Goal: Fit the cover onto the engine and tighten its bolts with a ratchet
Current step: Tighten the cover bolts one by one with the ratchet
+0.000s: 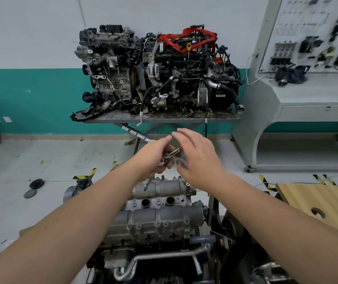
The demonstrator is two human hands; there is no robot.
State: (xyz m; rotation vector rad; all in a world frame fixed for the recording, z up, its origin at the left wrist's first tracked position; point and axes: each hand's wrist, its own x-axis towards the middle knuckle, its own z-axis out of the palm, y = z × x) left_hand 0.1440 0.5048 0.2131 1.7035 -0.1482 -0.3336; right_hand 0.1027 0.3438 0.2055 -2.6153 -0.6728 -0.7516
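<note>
I see the cover (158,203) sitting on the engine (155,232) low in the middle of my view, silver with two round wells on top. Just above the cover, my left hand (155,155) curls around the ratchet (169,155), whose thin shaft angles down toward the cover's far edge. My right hand (199,158) hovers beside it, fingers spread and relaxed, nearly touching the tool. Beyond the cover, two more engines rest on a metal table (162,117). Right of the cover lies a wooden board (318,199).
</note>
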